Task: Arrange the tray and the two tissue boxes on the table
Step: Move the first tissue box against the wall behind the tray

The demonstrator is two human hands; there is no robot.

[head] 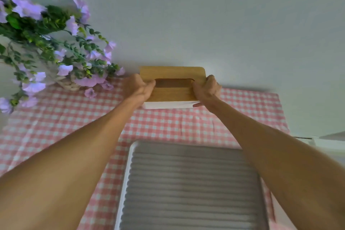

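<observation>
A white tissue box (169, 105) with a wooden slotted lid (172, 73) sits at the far edge of the table, against the wall. My left hand (136, 87) grips its left end and my right hand (206, 89) grips its right end, thumbs on the lid by the slot. A grey ribbed tray (192, 186) with a white rim lies close to me, between my forearms. Only one tissue box is in view.
A pink-and-white checked cloth (61, 123) covers the table. A woven basket of purple flowers (56, 56) stands at the far left, with stems hanging over the table. A pale wall (205, 15) rises right behind the box. A white object (328, 141) shows past the right table edge.
</observation>
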